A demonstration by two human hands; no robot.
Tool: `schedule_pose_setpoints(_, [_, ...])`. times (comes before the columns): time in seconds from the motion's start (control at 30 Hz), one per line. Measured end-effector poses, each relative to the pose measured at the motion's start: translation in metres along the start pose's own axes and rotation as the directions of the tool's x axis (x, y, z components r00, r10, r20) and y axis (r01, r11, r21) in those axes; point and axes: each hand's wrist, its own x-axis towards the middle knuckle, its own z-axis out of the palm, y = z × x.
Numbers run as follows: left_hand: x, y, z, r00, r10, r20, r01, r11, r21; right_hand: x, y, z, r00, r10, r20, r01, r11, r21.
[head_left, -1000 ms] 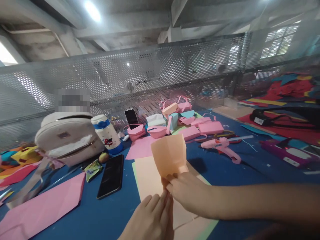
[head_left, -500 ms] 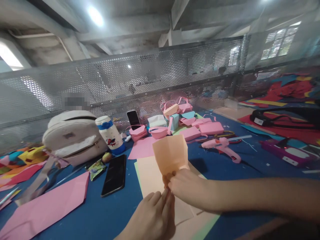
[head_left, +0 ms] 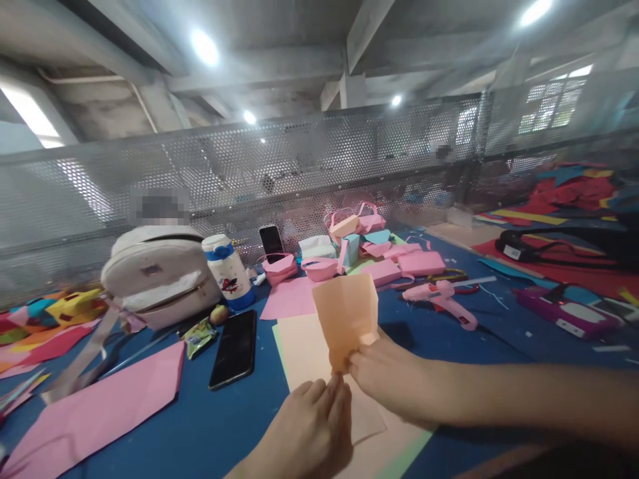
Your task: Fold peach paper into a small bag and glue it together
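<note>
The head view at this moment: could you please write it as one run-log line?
right hand: holding folded orange paper | left hand: touching its lower end | underneath: peach sheet over green sheet

Two hands [head_left: 312,426] [head_left: 387,372], one folded orange paper [head_left: 346,311], two phones [head_left: 233,349] [head_left: 270,241], one backpack [head_left: 162,286], one bottle [head_left: 230,276], one glue gun [head_left: 444,301]

ceiling lamps [head_left: 204,46] glaring | window [head_left: 554,105] washed out | edges stretched, softly blurred
</note>
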Motion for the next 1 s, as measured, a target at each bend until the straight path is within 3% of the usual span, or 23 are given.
schedule_pose_setpoints(0.27, [0.002, 0.001, -0.009, 0.999, -0.01, 0.043, 0.011, 1.0, -0.016, -0.018, -0.007, -0.028, 0.998, 0.057, 0.037, -0.056, 0.998, -0.013])
schedule_pose_setpoints(0.47, [0.003, 0.0, -0.009, 0.996, -0.033, 0.078, 0.035, 0.999, -0.022, -0.026, -0.008, -0.015, 0.997, 0.073, -0.005, -0.073, 0.996, -0.05])
schedule_pose_setpoints(0.6, [0.006, 0.002, 0.0, 0.998, -0.023, 0.061, 0.021, 0.999, 0.035, -0.043, -0.004, -0.014, 0.993, 0.085, -0.08, -0.077, 0.992, 0.1])
schedule_pose_setpoints(0.8, [0.011, 0.003, 0.011, 1.0, 0.011, -0.018, -0.01, 0.998, 0.06, -0.082, -0.003, -0.009, 0.899, 0.334, -0.282, -0.198, 0.887, 0.418])
schedule_pose_setpoints(0.9, [0.016, 0.006, 0.011, 0.997, -0.064, -0.034, 0.066, 0.997, 0.049, -0.083, -0.006, 0.003, 0.927, 0.304, -0.218, -0.187, 0.882, 0.433])
schedule_pose_setpoints(1.0, [0.02, 0.008, 0.01, 0.993, -0.115, -0.032, 0.116, 0.993, 0.007, -0.072, -0.008, 0.014, 0.947, 0.252, -0.198, -0.177, 0.926, 0.333])
